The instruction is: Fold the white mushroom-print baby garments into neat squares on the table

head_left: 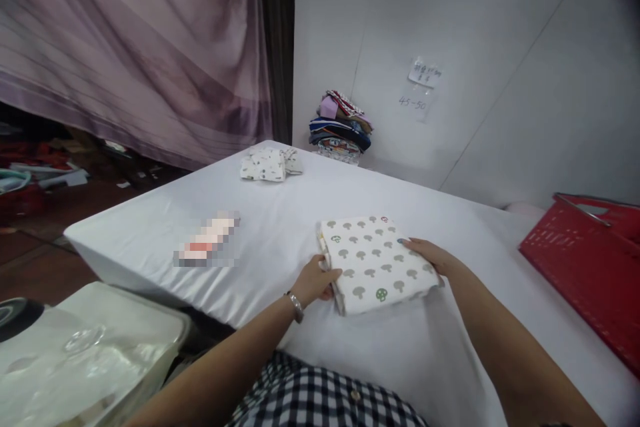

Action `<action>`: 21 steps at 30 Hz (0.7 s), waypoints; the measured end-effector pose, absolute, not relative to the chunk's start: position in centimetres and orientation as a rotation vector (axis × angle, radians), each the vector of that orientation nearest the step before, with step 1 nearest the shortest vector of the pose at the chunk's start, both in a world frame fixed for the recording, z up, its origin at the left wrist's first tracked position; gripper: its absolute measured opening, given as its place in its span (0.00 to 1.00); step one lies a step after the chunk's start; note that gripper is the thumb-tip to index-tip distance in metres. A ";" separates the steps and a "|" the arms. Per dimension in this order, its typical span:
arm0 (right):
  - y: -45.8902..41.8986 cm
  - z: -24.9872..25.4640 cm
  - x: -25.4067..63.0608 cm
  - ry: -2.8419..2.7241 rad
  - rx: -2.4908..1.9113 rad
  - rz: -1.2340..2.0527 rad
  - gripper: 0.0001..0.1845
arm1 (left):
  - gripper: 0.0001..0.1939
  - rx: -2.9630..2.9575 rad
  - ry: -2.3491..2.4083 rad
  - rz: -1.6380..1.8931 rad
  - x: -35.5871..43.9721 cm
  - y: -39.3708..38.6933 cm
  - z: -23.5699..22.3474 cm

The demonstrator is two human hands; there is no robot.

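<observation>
A folded white cloth (373, 261) with grey, green and red mushroom prints lies on the white-covered table in front of me. My left hand (316, 280) grips its left edge, thumb on top and the other fingers partly hidden beneath. At the right edge, my right hand (429, 255) holds the cloth with one blue-nailed digit stretched over the top; its remaining fingers are hidden. The layers show along the left side, where the fold is slightly raised.
Another folded printed cloth (265, 165) lies at the table's (170, 207) far corner. A blurred-out flat item (209, 238) is left of me. Stacked clothes (341, 127) stand by the wall, a red basket (585, 267) at right, a whitish bin (145, 320) at lower left.
</observation>
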State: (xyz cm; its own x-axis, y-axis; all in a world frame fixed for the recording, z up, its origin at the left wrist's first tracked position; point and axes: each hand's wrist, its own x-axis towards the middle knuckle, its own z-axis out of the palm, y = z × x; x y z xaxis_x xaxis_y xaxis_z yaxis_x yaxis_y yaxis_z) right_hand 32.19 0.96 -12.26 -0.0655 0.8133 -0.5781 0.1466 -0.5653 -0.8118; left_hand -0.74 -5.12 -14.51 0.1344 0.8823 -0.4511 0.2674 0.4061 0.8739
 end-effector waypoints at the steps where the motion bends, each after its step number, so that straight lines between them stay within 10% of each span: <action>1: 0.9 -12.1 32.1 -0.990 -1.654 1.783 0.31 | 0.30 1.105 1.398 0.623 -0.8 -5.1 -14.5; 21: -2.8 -12.9 33.5 -0.881 -1.230 1.965 0.27 | 0.37 2.001 1.779 0.684 -1.5 -6.1 -14.4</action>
State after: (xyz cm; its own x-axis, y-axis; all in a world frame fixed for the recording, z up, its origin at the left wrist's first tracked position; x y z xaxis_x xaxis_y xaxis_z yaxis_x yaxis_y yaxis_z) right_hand 33.50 -2.84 -12.89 -0.3486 0.8021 -0.4848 -0.1716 -0.5632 -0.8083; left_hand -1.45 -6.09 -14.35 0.0820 0.9908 0.1080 0.8078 -0.1296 0.5750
